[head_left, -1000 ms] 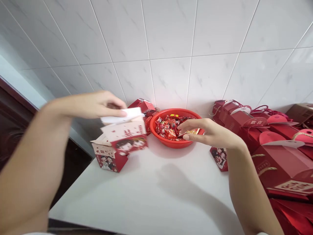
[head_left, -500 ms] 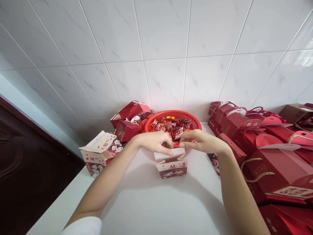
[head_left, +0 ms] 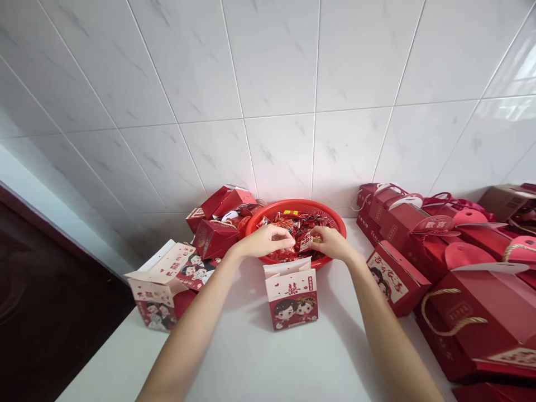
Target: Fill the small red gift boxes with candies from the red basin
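A red plastic basket (head_left: 341, 223) against the wall holds many red-wrapped candies (head_left: 293, 226). Over its left front part is my left hand (head_left: 270, 241), fingers curved and apart above the candies. My right hand (head_left: 329, 243) reaches into the right side of the basket, its fingers closed around a small wrapped piece (head_left: 316, 239) that is partly hidden. In front of the basket a small white and red carton (head_left: 293, 298) with two cartoon faces stands upright on the white table (head_left: 268, 363), its top flaps up. Neither hand touches the carton.
Open printed cartons (head_left: 154, 296) and red boxes (head_left: 215, 237) stand at the left. Many red boxes with rope handles (head_left: 477, 312) crowd the right side. A tiled wall (head_left: 280, 156) rises behind; a dark surface (head_left: 50, 301) lies beyond the left table edge.
Both hands have moved from above the carton's back flap to over the basket. The carton now shows its full front. The view has shifted slightly.
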A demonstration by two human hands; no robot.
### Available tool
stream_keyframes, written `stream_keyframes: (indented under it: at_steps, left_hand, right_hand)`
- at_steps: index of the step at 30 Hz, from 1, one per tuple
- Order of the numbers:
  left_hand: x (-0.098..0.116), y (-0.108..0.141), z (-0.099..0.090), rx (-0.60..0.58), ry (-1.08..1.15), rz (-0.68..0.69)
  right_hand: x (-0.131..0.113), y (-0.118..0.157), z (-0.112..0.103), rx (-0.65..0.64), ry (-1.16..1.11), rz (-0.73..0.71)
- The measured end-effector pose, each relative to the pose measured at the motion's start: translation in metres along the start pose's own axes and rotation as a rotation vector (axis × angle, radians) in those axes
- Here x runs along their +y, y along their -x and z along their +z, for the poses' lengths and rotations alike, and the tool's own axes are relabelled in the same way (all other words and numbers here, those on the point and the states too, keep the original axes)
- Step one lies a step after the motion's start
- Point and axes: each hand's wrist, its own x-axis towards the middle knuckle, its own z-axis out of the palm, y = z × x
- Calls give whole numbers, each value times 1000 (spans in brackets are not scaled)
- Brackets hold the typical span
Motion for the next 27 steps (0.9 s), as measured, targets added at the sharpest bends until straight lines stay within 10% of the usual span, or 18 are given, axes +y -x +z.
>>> stream_keyframes:
  at_steps: [13, 21, 27]
  left_hand:
    - [-68, -42, 17, -170, 55, -278]
    - [-79, -53, 20, 233, 51, -130]
    - [-71, -59, 19, 280, 304, -2]
  right_hand:
    - [-1, -28, 18, 5, -29, 156]
    - [10, -33, 26, 145, -699, -98]
    - [6, -28, 17, 74, -1024, -85]
